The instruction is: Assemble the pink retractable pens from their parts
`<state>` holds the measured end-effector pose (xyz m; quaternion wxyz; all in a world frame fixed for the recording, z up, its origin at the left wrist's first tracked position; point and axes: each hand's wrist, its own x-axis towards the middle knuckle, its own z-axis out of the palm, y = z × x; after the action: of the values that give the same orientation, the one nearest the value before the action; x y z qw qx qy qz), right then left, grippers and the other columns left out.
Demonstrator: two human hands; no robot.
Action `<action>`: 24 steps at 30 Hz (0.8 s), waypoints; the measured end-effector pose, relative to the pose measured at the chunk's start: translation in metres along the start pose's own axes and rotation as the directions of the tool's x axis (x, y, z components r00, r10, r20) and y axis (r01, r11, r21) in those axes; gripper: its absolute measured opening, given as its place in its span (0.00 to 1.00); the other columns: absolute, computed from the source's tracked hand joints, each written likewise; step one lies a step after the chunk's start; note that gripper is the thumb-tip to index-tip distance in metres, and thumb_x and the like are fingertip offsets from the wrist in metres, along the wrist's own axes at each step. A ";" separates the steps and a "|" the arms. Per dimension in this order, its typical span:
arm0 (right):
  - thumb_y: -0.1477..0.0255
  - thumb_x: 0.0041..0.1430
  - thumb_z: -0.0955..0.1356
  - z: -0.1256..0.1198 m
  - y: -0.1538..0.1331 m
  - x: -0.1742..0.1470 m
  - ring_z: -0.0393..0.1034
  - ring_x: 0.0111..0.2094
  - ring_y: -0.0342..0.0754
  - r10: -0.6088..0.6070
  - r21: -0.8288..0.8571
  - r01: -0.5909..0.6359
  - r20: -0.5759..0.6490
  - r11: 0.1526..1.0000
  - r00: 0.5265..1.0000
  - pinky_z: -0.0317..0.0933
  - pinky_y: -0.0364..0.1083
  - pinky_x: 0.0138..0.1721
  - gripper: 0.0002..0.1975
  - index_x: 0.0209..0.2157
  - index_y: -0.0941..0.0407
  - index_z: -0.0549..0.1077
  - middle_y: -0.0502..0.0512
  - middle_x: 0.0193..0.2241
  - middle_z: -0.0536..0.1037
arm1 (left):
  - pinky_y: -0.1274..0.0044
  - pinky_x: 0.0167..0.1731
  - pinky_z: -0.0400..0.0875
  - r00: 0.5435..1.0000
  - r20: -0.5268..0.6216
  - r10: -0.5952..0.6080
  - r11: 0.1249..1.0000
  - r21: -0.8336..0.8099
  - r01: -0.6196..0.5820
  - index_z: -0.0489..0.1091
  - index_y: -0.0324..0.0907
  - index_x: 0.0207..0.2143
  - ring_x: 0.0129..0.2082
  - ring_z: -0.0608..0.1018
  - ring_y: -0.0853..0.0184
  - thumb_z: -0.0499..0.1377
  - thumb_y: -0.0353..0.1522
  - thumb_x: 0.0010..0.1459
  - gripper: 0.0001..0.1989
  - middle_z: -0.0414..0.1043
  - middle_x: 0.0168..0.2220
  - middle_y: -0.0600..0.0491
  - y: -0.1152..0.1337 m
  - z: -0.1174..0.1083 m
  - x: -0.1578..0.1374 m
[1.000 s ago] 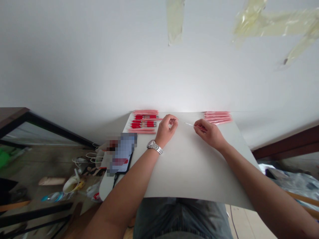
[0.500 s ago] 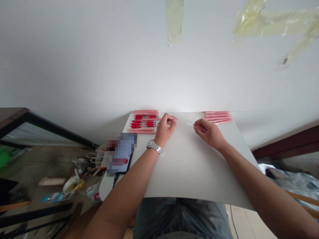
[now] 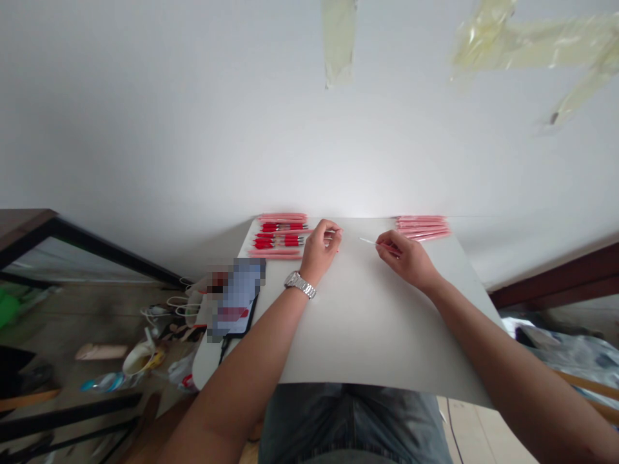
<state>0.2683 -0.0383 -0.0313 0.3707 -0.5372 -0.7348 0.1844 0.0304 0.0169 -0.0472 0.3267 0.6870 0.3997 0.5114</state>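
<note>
My left hand (image 3: pixel 323 246), with a metal watch (image 3: pixel 300 284) on its wrist, is closed in a pinch above the table. A small red tip shows under its fingertips; most of what it holds is hidden. To its right, my right hand (image 3: pixel 405 259) is closed on a thin pink stick (image 3: pixel 387 247) whose narrow white end points left. Red pens (image 3: pixel 278 241) lie in two groups beside my left hand, with pink sticks (image 3: pixel 275 254) in front and behind. Behind my right hand is a pile of pink sticks (image 3: pixel 423 227).
The white table (image 3: pixel 377 335) stands against a wall (image 3: pixel 271 116) with strips of tape. A phone (image 3: pixel 239 303), blurred out, lies at the table's left edge with a cable. On the floor at left are a cup (image 3: pixel 138 359), a bottle (image 3: pixel 104 383) and cables.
My left fingers have shifted slightly. A pink end that stuck out past them to the right no longer shows, and a red tip now shows below them. My right hand stays in place.
</note>
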 end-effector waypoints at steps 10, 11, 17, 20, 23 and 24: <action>0.64 0.65 0.67 0.000 0.001 0.000 0.74 0.32 0.47 -0.010 -0.007 0.010 -0.002 1.000 1.000 0.70 0.46 0.37 0.07 0.40 0.52 0.72 0.53 0.32 0.79 | 0.78 0.29 0.77 0.999 0.019 0.044 0.999 0.000 -0.044 0.70 0.44 0.41 0.26 0.76 0.73 0.59 0.37 0.67 0.06 0.73 0.38 0.52 -0.003 -0.001 0.000; 0.65 0.65 0.67 0.000 0.001 0.000 0.74 0.32 0.47 -0.009 -0.009 0.009 -0.002 1.000 1.000 0.70 0.46 0.37 0.06 0.40 0.52 0.72 0.53 0.32 0.79 | 0.78 0.29 0.77 0.999 0.011 0.050 0.999 0.008 -0.050 0.70 0.44 0.42 0.27 0.76 0.73 0.59 0.36 0.67 0.06 0.73 0.39 0.52 -0.004 -0.001 0.000; 0.65 0.65 0.67 0.000 0.001 0.000 0.74 0.31 0.47 -0.004 -0.004 0.004 -0.001 1.000 1.000 0.69 0.46 0.37 0.06 0.40 0.52 0.72 0.52 0.31 0.78 | 0.76 0.37 0.80 0.994 -0.028 0.105 0.992 0.068 -0.103 0.74 0.43 0.42 0.33 0.79 0.72 0.61 0.31 0.65 0.04 0.73 0.42 0.50 -0.006 -0.003 0.001; 0.65 0.65 0.67 0.000 0.001 0.000 0.74 0.31 0.47 -0.003 -0.006 0.003 0.002 1.000 1.000 0.69 0.46 0.37 0.06 0.40 0.52 0.72 0.52 0.31 0.78 | 0.75 0.38 0.80 0.994 -0.035 0.107 0.993 0.047 -0.106 0.75 0.42 0.41 0.30 0.78 0.73 0.61 0.29 0.64 0.04 0.73 0.41 0.50 -0.007 -0.003 0.002; 0.65 0.65 0.67 0.000 0.000 0.000 0.74 0.32 0.47 -0.002 -0.005 0.002 0.005 1.000 1.000 0.69 0.46 0.37 0.06 0.40 0.52 0.72 0.52 0.31 0.77 | 0.75 0.38 0.81 0.994 -0.045 0.102 0.995 0.027 -0.101 0.76 0.41 0.42 0.28 0.78 0.74 0.61 0.28 0.63 0.06 0.74 0.41 0.50 -0.009 -0.003 0.003; 0.65 0.65 0.67 0.000 0.000 0.000 0.74 0.32 0.47 -0.002 -0.007 0.002 0.004 1.000 1.000 0.69 0.46 0.37 0.06 0.40 0.52 0.72 0.52 0.31 0.77 | 0.75 0.38 0.81 0.994 -0.048 0.102 0.995 0.022 -0.101 0.76 0.41 0.42 0.27 0.78 0.75 0.61 0.28 0.63 0.06 0.74 0.41 0.50 -0.009 -0.002 0.003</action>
<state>0.2682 -0.0381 -0.0316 0.3677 -0.5375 -0.7365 0.1826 0.0266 0.0242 -0.0530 0.2836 0.6968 0.3772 0.5402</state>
